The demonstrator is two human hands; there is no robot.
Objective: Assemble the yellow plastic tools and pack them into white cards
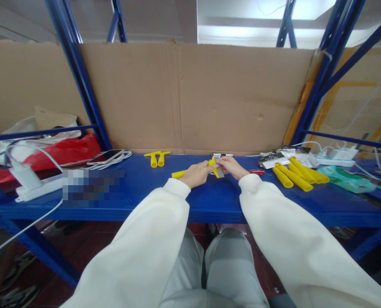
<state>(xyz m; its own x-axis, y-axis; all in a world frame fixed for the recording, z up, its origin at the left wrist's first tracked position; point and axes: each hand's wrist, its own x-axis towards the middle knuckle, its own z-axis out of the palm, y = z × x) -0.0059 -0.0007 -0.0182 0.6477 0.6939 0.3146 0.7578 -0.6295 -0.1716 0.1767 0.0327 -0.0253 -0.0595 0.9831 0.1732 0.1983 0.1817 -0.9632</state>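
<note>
My left hand [198, 173] is closed around a yellow tube [178, 174], whose one end sticks out to the left below the palm. Its other end [215, 167] shows between the two hands and looks split or folded. My right hand [231, 166] is closed on a knife with a broad grey blade [220, 172] and a red handle [257, 172] that reaches out past the wrist. The blade is against or right beside the yellow piece; actual contact is too small to make out. Fingers hide much of both things.
At the back left stand two yellow T-shaped pieces [157, 158]. Several yellow tubes [294, 176] lie at the right, near packets [273, 160] and a green plastic bag [350, 179]. A white power strip [39, 188], phone [105, 157] and red bag [65, 152] are left. Cardboard [193, 98] walls the back.
</note>
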